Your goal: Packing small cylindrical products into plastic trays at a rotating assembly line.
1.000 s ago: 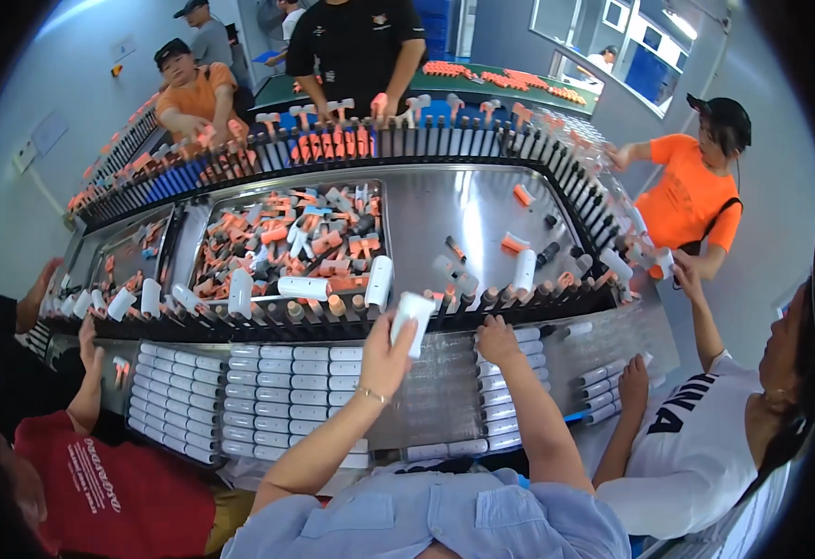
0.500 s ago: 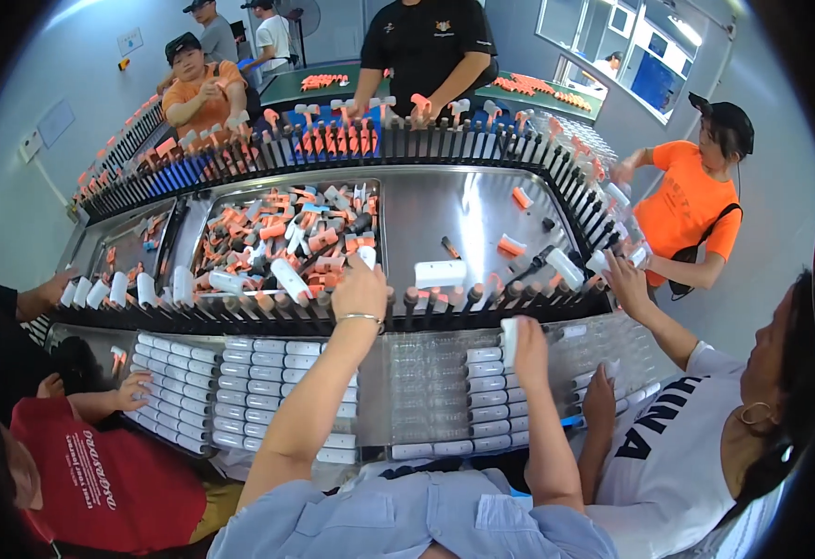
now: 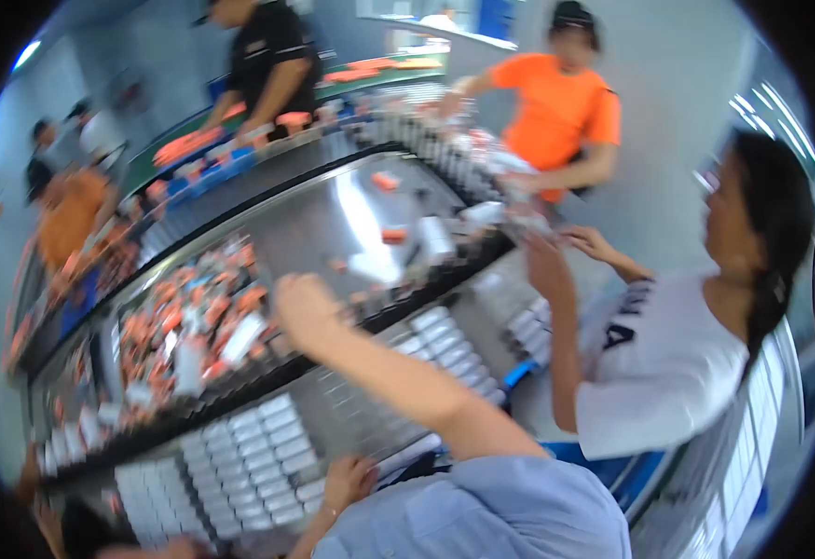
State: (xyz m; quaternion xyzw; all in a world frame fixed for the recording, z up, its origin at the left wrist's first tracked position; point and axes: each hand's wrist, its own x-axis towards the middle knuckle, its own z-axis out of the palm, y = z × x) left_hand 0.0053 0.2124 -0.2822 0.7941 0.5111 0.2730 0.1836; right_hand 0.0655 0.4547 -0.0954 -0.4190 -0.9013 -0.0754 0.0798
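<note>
Head view, blurred: the black rail (image 3: 463, 273) runs slantwise along the near edge of the metal tray (image 3: 305, 224), leaving the widest open room over the shiny steel beyond the right hand (image 3: 307, 312). That hand is at the rail, fingers curled; I cannot tell whether they are clamped on anything. The left hand (image 3: 349, 480) is low, by the near edge of the worktop (image 3: 491, 321), beside the white pieces (image 3: 249, 456); its fingers look bent, its grip unclear. Compared with half a second ago, the view has swung and tilted; the left hand has dropped from the rail, while the right has gone up to it, away from the rows. White pieces lie in four blocks, too blurred to count singly. Two larger orange pieces (image 3: 393, 236) lie on the steel; the loose pile (image 3: 193, 312) defies counting.
</note>
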